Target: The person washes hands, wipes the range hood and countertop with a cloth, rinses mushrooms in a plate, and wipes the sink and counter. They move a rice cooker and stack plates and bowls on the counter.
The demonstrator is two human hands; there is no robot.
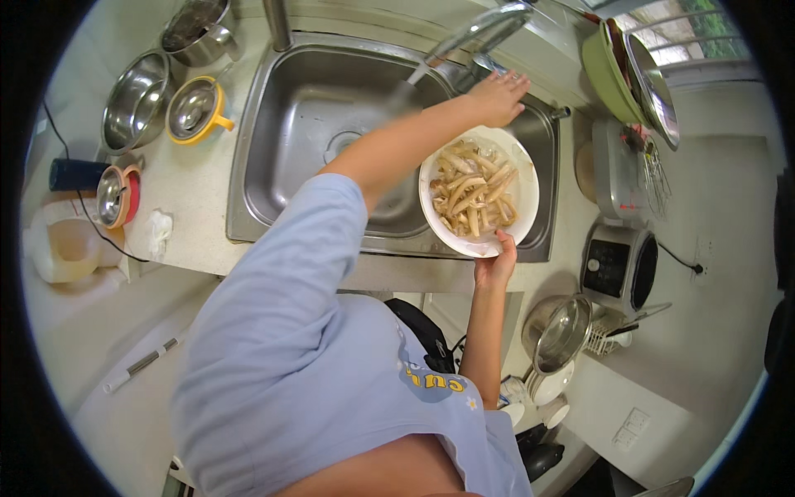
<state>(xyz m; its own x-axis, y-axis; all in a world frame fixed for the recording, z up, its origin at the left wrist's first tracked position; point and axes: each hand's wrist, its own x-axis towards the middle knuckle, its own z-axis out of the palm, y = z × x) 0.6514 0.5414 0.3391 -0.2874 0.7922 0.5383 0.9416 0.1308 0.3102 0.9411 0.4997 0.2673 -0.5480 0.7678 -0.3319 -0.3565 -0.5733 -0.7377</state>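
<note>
My right hand (499, 258) grips the near rim of a white bowl (529, 186), thumb on the edge. In the bowl lie pale tan food strips (475, 192), resembling mushrooms, in some liquid. The bowl is over the right part of the stainless-steel sink (298, 124). My left arm crosses above the sink. My left hand (502, 99) is stretched out beside the base of the chrome faucet (478, 25), beyond the bowl, its fingers a little apart and nothing seen in it. Whether it touches the faucet lever is unclear. A blurred stream of water (407, 90) runs from the spout.
Left of the sink stand a steel bowl (138, 102), a yellow-rimmed cup (195, 112), a steel pot (199, 37) and a plastic jug (68, 239). To the right are a green basin (605, 77), a countertop appliance (615, 267) and a steel pot (556, 332).
</note>
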